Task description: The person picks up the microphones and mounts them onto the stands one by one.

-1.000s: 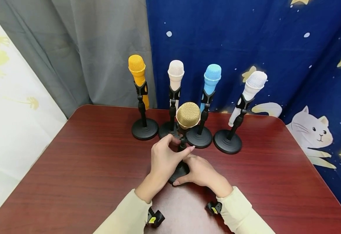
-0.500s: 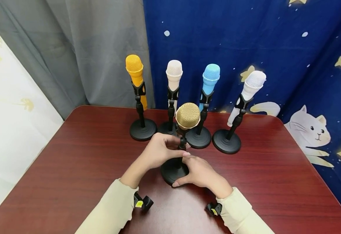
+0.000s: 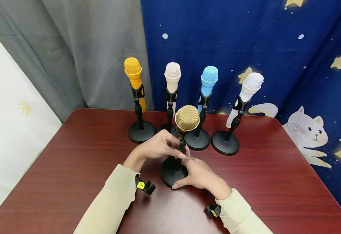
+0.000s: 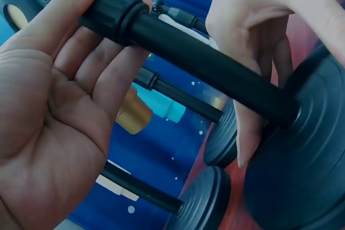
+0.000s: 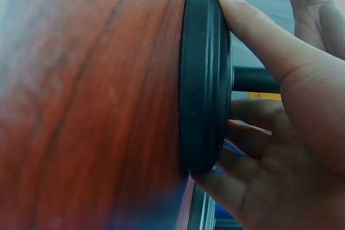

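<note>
A gold-headed microphone (image 3: 187, 118) leans in a black desk stand in front of the back row. My left hand (image 3: 160, 146) pinches the ribbed collar (image 4: 114, 14) on the stand's pole between thumb and fingers. Around the edge of the round black base (image 3: 169, 173) my right hand (image 3: 201, 174) holds on, its thumb on the near rim and its fingers on the far side. In the right wrist view the base (image 5: 202, 79) sits flat on the wooden table. Most of the microphone's gold body is hidden behind its head.
Behind stand several more microphones in black stands: yellow (image 3: 133, 70), pale pink (image 3: 172, 74), blue (image 3: 209, 78) and white (image 3: 251, 84). The pink and blue ones are close behind the gold one. Curtains (image 3: 112, 48) hang past the back edge of the dark red table (image 3: 85, 169).
My left wrist and forearm have swung left, and the left hand has turned about the pole, uncovering more of the base. The right hand keeps its hold on the base.
</note>
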`<state>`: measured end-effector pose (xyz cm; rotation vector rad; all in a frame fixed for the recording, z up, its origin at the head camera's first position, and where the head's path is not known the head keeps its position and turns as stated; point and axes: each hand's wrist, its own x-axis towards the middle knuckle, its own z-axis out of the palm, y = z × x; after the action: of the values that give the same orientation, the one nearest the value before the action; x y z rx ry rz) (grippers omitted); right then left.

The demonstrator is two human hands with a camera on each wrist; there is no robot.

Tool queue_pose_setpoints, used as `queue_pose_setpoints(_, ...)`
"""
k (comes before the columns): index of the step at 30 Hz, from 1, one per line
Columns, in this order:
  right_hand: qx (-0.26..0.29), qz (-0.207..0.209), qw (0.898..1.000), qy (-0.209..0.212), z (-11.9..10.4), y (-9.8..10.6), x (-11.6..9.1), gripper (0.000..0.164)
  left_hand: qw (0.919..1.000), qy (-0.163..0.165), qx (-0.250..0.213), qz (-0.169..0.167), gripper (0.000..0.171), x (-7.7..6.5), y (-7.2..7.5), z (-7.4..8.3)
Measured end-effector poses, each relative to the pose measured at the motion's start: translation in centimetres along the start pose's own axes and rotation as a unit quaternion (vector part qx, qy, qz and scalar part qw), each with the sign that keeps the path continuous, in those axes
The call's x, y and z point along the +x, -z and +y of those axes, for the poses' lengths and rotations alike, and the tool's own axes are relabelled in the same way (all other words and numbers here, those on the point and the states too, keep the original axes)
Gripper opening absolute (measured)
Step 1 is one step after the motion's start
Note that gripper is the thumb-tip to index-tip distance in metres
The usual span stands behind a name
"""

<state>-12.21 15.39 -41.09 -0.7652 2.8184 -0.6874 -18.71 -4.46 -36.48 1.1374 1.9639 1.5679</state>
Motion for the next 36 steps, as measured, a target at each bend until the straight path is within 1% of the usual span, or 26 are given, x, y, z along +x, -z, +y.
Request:
queue_pose_setpoints(2,0.001,-0.001,1.0,-0.003,0.0,-0.1,0.0,0.06,0.9998,-0.002,-0.008,-0.019,0.013,0.2,0.1,0.0)
queue_pose_setpoints(4,0.003,-0.002,1.0,-0.005,0.1,-0.1,-0.1,0.062,0.9996,0.0,-0.016,-0.024,0.014,0.3,0.0,-0.1)
queue_pose_setpoints(5,0.004,-0.003,1.0,-0.006,0.0,-0.2,-0.1,0.063,0.9995,0.001,-0.022,-0.021,0.015,0.2,-0.1,-0.1)
queue_pose_setpoints(7,0.006,-0.003,1.0,-0.005,0.0,-0.3,-0.1,0.066,0.9997,0.007,-0.025,-0.005,0.018,-0.3,-0.3,-0.2)
queue_pose_setpoints(9,0.013,-0.003,1.0,-0.002,-0.1,-0.4,-0.1,0.073,0.9996,0.02,-0.005,0.019,0.025,-1.1,-0.7,-0.2)
queue_pose_setpoints(10,0.015,-0.005,1.0,0.001,-0.1,-0.5,-0.1,0.076,0.9991,0.028,0.012,0.03,0.029,-1.5,-0.9,-0.2)
queue_pose_setpoints(12,0.02,-0.006,1.0,0.008,-0.2,-0.5,0.0,0.081,0.9953,0.049,0.073,0.041,0.039,-2.5,-1.4,-0.1)
queue_pose_setpoints(13,0.023,-0.006,1.0,0.011,-0.3,-0.5,0.0,0.082,0.9907,0.062,0.115,0.038,0.044,-2.9,-1.6,0.0)
queue_pose_setpoints(14,0.024,-0.007,1.0,0.013,-0.3,-0.5,0.0,0.084,0.9827,0.078,0.165,0.033,0.05,-3.4,-1.8,0.1)
queue_pose_setpoints(15,0.024,-0.008,1.0,0.014,-0.3,-0.5,0.0,0.085,0.9728,0.094,0.21,0.023,0.057,-3.7,-2.0,0.2)
queue_pose_setpoints(16,0.023,-0.009,1.0,0.014,-0.4,-0.5,0.0,0.083,0.9602,0.108,0.257,0.012,0.062,-4.0,-2.3,0.3)
queue_pose_setpoints(18,0.02,-0.007,1.0,0.01,-0.6,-0.3,-0.1,0.083,0.9322,0.135,0.335,-0.013,0.074,-4.4,-2.8,0.5)
queue_pose_setpoints(19,0.018,-0.007,1.0,0.007,-0.7,-0.3,-0.1,0.084,0.9192,0.149,0.364,-0.023,0.081,-4.5,-3.1,0.6)
queue_pose_setpoints(20,0.015,-0.006,1.0,0.006,-0.8,-0.2,-0.2,0.084,0.9087,0.161,0.384,-0.031,0.087,-4.6,-3.4,0.7)
queue_pose_setpoints(22,0.015,-0.002,1.0,0.004,-1.1,-0.1,-0.4,0.084,0.8957,0.182,0.404,-0.041,0.094,-4.6,-4.0,0.7)
queue_pose_setpoints(24,0.015,0.001,1.0,0.006,-1.3,0.1,-0.5,0.081,0.8863,0.195,0.418,-0.043,0.095,-4.7,-4.5,0.6)
queue_pose_setpoints(26,0.015,0.004,1.0,0.009,-1.5,0.2,-0.7,0.077,0.8782,0.2,0.433,-0.042,0.092,-4.7,-4.9,0.4)
queue_pose_setpoints(27,0.015,0.004,1.0,0.01,-1.6,0.2,-0.7,0.076,0.8764,0.197,0.438,-0.037,0.089,-4.8,-5.0,0.4)
queue_pose_setpoints(28,0.014,0.005,1.0,0.012,-1.6,0.2,-0.8,0.075,0.8739,0.192,0.446,-0.033,0.087,-4.8,-5.2,0.3)
queue_pose_setpoints(33,0.005,0.017,0.999,0.027,-1.4,0.2,-0.9,0.074,0.8643,0.142,0.482,-0.013,0.078,-4.6,-5.5,0.1)
queue_pose_setpoints(36,0.004,0.026,0.999,0.033,-1.3,0.3,-1.0,0.073,0.8537,0.137,0.502,-0.017,0.072,-4.2,-5.8,0.2)
